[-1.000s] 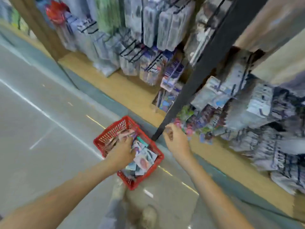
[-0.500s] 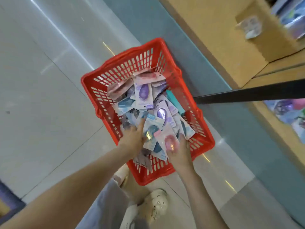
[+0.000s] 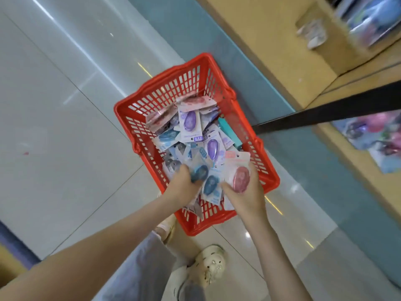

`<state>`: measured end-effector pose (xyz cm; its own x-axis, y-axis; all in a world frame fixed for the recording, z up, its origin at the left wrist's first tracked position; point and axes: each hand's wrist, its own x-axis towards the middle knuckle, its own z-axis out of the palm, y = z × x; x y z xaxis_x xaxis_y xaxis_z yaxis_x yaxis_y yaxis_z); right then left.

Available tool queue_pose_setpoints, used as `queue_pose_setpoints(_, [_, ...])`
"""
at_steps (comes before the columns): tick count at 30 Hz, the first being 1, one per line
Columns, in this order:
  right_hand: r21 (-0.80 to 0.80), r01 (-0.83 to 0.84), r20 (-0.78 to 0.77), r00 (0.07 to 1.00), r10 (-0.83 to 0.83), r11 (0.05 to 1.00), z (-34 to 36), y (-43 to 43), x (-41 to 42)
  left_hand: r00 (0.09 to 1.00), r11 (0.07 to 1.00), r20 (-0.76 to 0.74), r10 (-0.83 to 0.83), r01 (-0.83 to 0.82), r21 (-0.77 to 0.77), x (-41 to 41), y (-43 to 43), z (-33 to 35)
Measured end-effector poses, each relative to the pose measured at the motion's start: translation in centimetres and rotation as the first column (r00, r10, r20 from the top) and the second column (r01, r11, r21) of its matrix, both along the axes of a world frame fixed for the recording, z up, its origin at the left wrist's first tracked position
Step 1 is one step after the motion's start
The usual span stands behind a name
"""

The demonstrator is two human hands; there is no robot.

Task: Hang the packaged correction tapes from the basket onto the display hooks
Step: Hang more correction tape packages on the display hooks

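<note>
**Two packs in hand, dozens more loose in the basket**

One pink pack [image 3: 236, 168] stands upright in the right hand [image 3: 245, 198]. The thumb lies across its lower front and the fingers [image 3: 252, 173] wrap its right edge, so the blister bulge sits between them. Just left of those fingers, the left hand [image 3: 182, 185] curls down onto a blue pack [image 3: 200, 170] on top of the heap and pinches it. Neither hand is released.

These packs look light: a thin, stiff card with a hard clear blister over the tape. The film is probably slick, and the card should flex if squeezed flat. The safer hold is likely at the lower card edges or around the blister. That leaves the top end, beyond the fingertips, free for a hook. Pinching too near the top would likely cover the hang hole.

Beneath and beyond both hands, the other packs [image 3: 191, 124] lie criss-crossed in purple, blue and pink. They fill the red basket [image 3: 169, 88], which sits on the floor [image 3: 65, 127]. Lifting one may drag its neighbours along.

Far to the right of the fingers runs a black bar [image 3: 325, 114]. Past it is a blurred shelf [image 3: 368, 25] of goods. No hooks can be made out.
</note>
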<state>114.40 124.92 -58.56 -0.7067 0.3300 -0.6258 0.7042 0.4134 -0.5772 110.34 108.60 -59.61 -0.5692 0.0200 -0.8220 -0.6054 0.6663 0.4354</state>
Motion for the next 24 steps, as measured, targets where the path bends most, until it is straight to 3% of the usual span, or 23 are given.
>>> queue_pose_setpoints(3, [-0.113, -0.007, -0.09, 0.996, -0.004, 0.994, 9.3, 1.5, -1.6, 0.995, 0.966, 0.049, 0.086, -0.095, 0.24, -1.1, 1.5, 10.1])
queue_pose_setpoints(8, [-0.097, -0.084, -0.247, 0.967, 0.057, 0.992, 26.5, 3.5, -2.9, 0.962, 0.744, 0.051, 0.27, -0.242, 0.622, -2.1, 4.4, 27.9])
queue_pose_setpoints(12, [0.002, -0.155, -0.422, 0.895, 0.141, 0.988, 41.1, 5.7, -1.8, 0.958, 0.616, -0.052, 0.282, -0.139, 0.776, -1.8, 6.1, 41.9])
queue_pose_setpoints(18, [0.169, -0.216, -0.636, 0.722, 0.274, 0.962, 61.9, 8.8, 2.1, 0.917, 0.511, -0.336, 0.216, 0.187, 0.839, -0.1, 8.5, 62.1])
queue_pose_setpoints(24, [0.402, -0.088, -0.75, 0.539, 0.383, 0.912, 77.5, 12.7, 4.5, 0.789, 0.471, -0.575, 0.216, 0.432, 0.769, 2.2, 12.3, 76.7])
